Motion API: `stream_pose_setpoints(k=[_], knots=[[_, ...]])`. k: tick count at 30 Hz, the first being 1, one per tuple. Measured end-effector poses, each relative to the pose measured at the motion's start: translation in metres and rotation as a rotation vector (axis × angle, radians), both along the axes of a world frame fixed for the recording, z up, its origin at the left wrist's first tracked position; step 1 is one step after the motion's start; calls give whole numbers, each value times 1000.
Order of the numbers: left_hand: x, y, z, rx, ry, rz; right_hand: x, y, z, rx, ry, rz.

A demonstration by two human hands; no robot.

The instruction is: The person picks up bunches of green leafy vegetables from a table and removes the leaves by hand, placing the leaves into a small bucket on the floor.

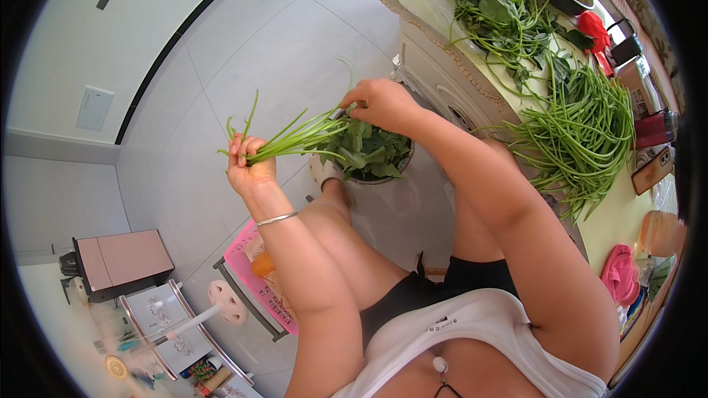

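A bunch of slim green stems (295,138) is clasped in my left hand (251,163), its fingers wrapped round one end. The stems point right, toward my right hand (380,107). That hand is bent into a pinch at the far ends of the stems. A faint, blurred green strand (348,68) curves up by its fingertips; what exactly the fingers grip is too small to make out. Just below my right hand is a round container (366,180) on the floor between my legs, full of loose green leaves (371,149).
On the table (596,243) at right lie a heap of leafy greens (501,11) and a pile of bare stems (582,136). A phone (653,171), a dark red cup (655,130) and a pink cloth (620,274) are beside them. A pink basket (240,254) stands at my left.
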State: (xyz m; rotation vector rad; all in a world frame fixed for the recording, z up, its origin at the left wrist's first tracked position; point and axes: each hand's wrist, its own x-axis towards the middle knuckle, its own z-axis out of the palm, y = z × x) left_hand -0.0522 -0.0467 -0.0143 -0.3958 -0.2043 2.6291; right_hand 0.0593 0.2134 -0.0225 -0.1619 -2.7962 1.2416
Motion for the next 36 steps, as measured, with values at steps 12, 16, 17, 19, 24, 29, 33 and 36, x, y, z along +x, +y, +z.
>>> stream_pose_setpoints(k=[12,16,17,19,24,29,33,36], knots=[[-5,-14,-4,-117,-17,99,0,2,3,196,480,-194],[-5,-13,-6,-149,19,76,-5,-9,0,-386,208,-460],[-6,-15,-6,-114,10,109,-10,-2,-11,-654,150,-644],[-7,-21,-3,-79,1,138,-19,26,-24,-1185,115,-864],[1,-29,12,-5,-82,191,-18,39,-61,-806,-62,-529],[2,-25,15,16,-92,193,-16,3,-78,-293,-57,-228],[2,-22,13,20,-107,136,-21,-23,-52,-340,185,-118],[2,-19,11,58,-78,110,-24,-28,-53,-298,278,-79]])
